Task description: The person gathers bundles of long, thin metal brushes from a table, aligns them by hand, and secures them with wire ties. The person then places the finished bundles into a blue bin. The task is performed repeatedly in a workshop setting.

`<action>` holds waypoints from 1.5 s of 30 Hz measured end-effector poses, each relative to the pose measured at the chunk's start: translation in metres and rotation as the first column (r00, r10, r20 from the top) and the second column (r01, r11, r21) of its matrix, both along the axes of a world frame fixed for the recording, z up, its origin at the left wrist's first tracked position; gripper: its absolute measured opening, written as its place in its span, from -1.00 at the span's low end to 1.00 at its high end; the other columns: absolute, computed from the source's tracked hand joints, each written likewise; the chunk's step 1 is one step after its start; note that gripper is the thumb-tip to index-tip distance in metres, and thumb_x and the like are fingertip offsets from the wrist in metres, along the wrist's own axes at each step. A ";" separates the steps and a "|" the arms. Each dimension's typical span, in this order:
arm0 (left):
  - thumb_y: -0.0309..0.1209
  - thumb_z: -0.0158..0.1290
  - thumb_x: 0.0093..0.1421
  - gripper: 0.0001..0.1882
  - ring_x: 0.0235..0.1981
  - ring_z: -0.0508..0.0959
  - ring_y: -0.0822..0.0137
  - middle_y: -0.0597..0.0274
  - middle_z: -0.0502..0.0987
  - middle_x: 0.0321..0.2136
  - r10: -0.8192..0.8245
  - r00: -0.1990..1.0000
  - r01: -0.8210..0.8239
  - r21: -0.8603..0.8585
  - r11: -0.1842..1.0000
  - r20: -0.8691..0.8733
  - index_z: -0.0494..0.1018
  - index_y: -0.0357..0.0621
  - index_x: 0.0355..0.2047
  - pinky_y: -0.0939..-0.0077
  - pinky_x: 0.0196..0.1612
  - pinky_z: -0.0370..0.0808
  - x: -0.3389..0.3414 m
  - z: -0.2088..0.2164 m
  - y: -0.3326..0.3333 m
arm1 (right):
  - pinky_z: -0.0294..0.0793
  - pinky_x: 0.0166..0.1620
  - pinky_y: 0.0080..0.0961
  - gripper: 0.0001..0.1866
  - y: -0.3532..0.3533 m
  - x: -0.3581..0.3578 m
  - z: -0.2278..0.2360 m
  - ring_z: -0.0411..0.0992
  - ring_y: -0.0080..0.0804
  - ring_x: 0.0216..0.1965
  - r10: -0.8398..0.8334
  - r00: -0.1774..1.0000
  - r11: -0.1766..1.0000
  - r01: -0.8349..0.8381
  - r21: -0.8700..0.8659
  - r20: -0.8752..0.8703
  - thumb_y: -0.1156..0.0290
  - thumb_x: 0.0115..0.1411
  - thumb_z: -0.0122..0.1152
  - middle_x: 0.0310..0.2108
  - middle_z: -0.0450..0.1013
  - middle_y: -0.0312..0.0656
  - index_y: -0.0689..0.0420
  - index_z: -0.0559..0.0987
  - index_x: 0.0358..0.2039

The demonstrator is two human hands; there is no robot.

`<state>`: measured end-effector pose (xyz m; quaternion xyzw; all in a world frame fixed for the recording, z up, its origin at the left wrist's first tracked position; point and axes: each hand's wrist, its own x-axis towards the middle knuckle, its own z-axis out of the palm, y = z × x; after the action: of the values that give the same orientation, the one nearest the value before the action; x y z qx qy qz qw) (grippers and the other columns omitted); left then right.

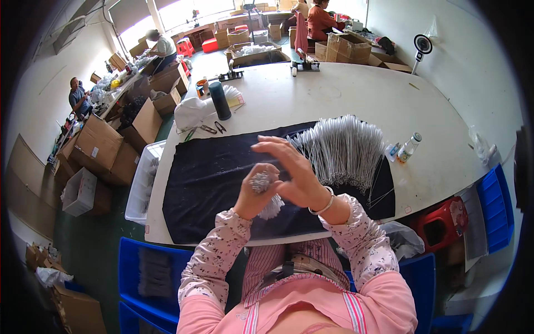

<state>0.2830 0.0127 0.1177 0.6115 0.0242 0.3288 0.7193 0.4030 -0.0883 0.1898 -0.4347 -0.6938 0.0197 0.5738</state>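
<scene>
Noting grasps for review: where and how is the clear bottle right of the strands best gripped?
Likely a wrap grip round the clear bottle at mid-body, from its right: it seems upright and slender; a small bluish item sits close left.

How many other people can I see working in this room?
4: a person in a dark top at far left, a person in a pale top nearer the windows, and, at the back, a person in orange beside a partly cut-off person in beige. Others may be hidden.
</scene>
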 end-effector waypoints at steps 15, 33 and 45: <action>-0.54 0.15 0.12 -0.65 -0.25 0.45 0.56 0.32 0.45 -0.23 -0.051 0.997 0.051 0.003 0.999 -0.062 0.34 -0.16 -0.08 0.63 -0.18 0.43 0.048 -0.032 0.042 | 0.16 0.16 -0.13 -0.62 0.087 -0.001 -0.038 0.38 -0.22 0.00 -0.071 0.796 0.947 0.242 -0.210 0.601 0.05 0.11 0.03 -0.26 0.54 -0.23 0.04 0.64 -0.32; -0.54 0.16 0.11 -0.68 -0.25 0.47 0.55 0.31 0.45 -0.22 -0.108 0.984 0.128 0.145 0.981 -0.141 0.35 -0.13 -0.13 0.60 -0.16 0.44 0.023 -0.016 0.036 | 0.48 -0.12 -0.26 -0.50 0.071 -0.013 -0.017 0.51 -0.03 -0.21 -0.046 0.830 0.813 0.355 -0.462 0.556 -0.03 0.11 0.10 -0.30 0.53 0.05 0.20 0.61 -0.29; -0.55 0.13 0.13 -0.91 -0.36 0.55 0.48 0.26 0.55 -0.43 0.024 0.975 0.019 0.189 0.982 -0.219 0.44 -0.19 -0.36 0.54 -0.17 0.49 -0.023 0.027 0.012 | 0.41 -0.37 -0.63 -0.71 -0.019 0.001 -0.133 0.46 -0.52 -0.46 -0.470 0.653 0.883 0.346 -0.317 -0.594 0.24 0.22 0.16 -0.46 0.53 -0.23 0.25 0.59 -0.34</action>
<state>0.2598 0.0250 0.1451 0.7101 0.0731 0.2606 0.6500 0.4042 -0.1073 0.0565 -0.5933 -0.3271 0.1016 0.7284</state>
